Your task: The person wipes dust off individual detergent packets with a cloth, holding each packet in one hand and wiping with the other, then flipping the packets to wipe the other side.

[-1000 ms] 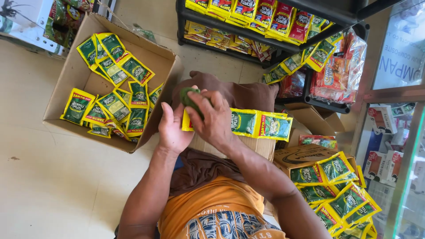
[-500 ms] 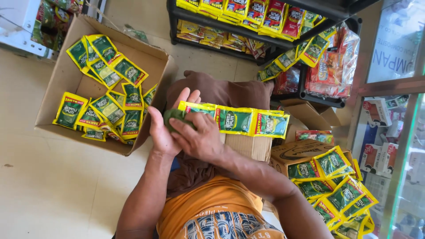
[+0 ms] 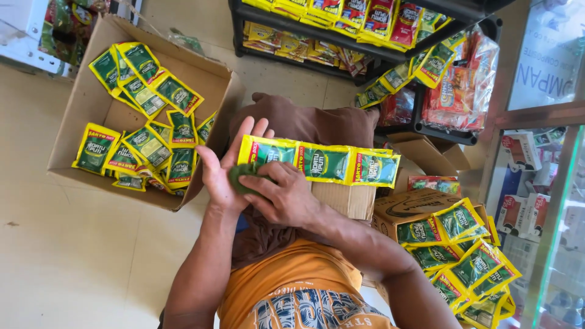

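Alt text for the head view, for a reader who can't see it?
Seen from above, a person's left hand and right hand hold a strip of green-and-yellow sachets over their lap. An open cardboard box of matching sachets sits on the floor beside them.

Strip of green-yellow sachets (image 3: 320, 163) across both hands, mid-frame. Loose sachets (image 3: 143, 131) fill open carton (image 3: 79, 113), left. More sachets (image 3: 466, 256) on box, lower right. Red-yellow packets (image 3: 353, 15) line top shelf. Small boxes (image 3: 518, 152) behind glass, right.

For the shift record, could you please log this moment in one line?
left hand: under sachet strip | right hand: on strip | cardboard box: left
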